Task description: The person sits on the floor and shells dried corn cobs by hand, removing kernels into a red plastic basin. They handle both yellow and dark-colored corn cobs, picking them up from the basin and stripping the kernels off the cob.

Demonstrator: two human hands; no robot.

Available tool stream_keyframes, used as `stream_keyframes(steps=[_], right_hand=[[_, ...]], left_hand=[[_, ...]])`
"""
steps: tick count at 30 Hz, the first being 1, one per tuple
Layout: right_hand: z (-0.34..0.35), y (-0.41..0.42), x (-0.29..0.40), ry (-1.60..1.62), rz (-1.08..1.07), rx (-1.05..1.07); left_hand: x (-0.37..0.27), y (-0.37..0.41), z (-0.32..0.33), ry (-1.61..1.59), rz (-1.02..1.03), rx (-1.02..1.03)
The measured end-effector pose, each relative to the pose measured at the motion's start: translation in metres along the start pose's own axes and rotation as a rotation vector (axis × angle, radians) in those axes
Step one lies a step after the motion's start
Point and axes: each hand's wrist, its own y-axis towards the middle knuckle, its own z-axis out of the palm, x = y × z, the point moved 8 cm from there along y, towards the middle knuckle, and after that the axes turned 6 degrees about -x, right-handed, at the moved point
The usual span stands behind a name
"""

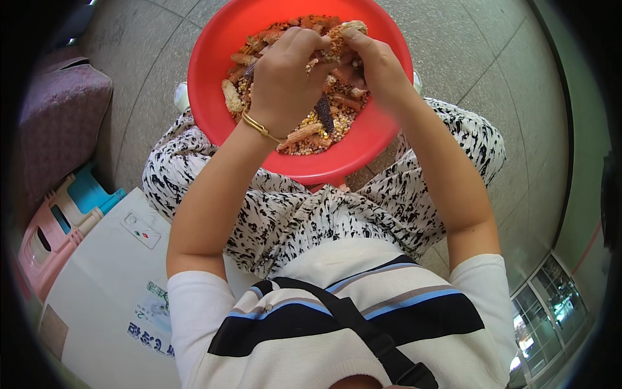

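Observation:
Over a red plastic basin [206, 73] between my knees, both my hands are on a partly stripped corn cob [336, 41] with a pale end. My left hand [291, 73], with a gold-coloured bracelet at the wrist, grips its near side with fingers and thumb. The thumb of my right hand [381, 65] presses on the cob's pale end; its other fingers are partly hidden beneath. Loose corn kernels [344, 125] cover the basin's bottom. Among them lie a dark purple cob [324, 114], a pale cob [231, 96], an orange cob [302, 136] and several more.
A white cabinet-like appliance [102, 262] with printed writing stands close at my left. Beside it are a pink plastic stool [41, 248] and a blue one [90, 189]. A purple-covered seat [68, 107] is farther up left. Speckled tile floor [150, 44] surrounds the basin.

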Motion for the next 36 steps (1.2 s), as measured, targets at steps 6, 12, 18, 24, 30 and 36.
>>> stream_keyframes(steps=[6, 12, 18, 24, 30, 36], right_hand=[[-0.001, 0.002, -0.007, -0.044, 0.003, 0.057], [-0.003, 0.01, -0.03, -0.186, 0.015, 0.051], [-0.015, 0.032, -0.074, -0.652, -0.146, 0.036], [-0.04, 0.05, -0.208, -0.649, 0.283, -0.035], [-0.049, 0.007, -0.372, -0.463, 0.469, -0.265], [0.01, -0.007, -0.318, -0.522, 0.577, -0.132]], left_hand=[[-0.011, -0.006, 0.003, 0.182, 0.181, 0.01], [0.002, -0.003, 0.007, 0.264, 0.126, 0.072], [0.036, -0.005, -0.001, 0.519, 0.029, 0.219], [0.046, -0.001, -0.02, 0.547, -0.055, 0.334], [0.042, 0.007, -0.016, 0.519, -0.117, 0.308], [0.053, -0.007, -0.022, 0.561, -0.211, 0.385]])
